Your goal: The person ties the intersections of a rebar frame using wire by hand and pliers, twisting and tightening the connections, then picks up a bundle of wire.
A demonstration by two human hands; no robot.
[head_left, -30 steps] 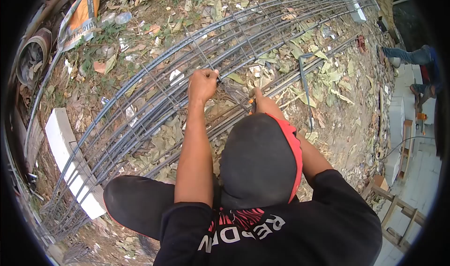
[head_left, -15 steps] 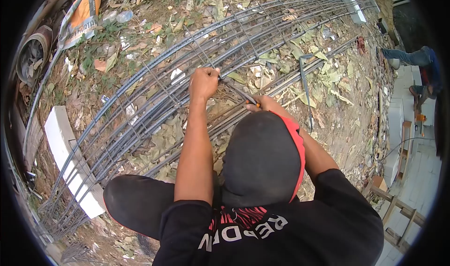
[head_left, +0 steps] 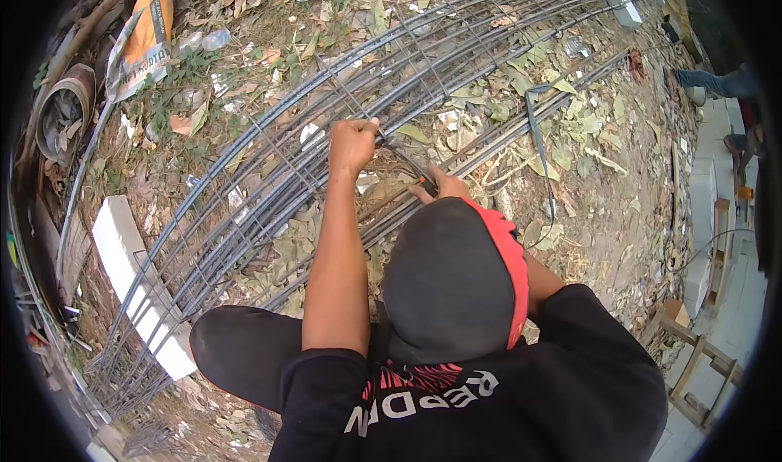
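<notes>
A long cage of steel reinforcing bars (head_left: 269, 165) with thin crosswise stirrups lies across the ground in front of me. My left hand (head_left: 353, 146) is closed in a fist at the cage's near edge, with a small dark piece showing beside its thumb; what it grips is mostly hidden. To its right, my right hand (head_left: 444, 187) is wrapped round the black-and-orange handle of a hand tool (head_left: 425, 184). A thin dark shaft or strand runs between the tool and my left hand. My knee partly hides my right forearm.
White blocks (head_left: 134, 275) (head_left: 617, 2) support the cage ends. Loose bars (head_left: 481, 156) and a dark strap (head_left: 535, 132) lie nearby. Left are a bucket (head_left: 67, 116) and an orange-and-white bag (head_left: 147, 42). Another person (head_left: 717, 83) is at the right, near a wooden frame (head_left: 705, 372).
My right hand has shifted slightly left with the tool, and the tool has turned in its grip. My left hand stays at the same spot. The view has tilted a little.
</notes>
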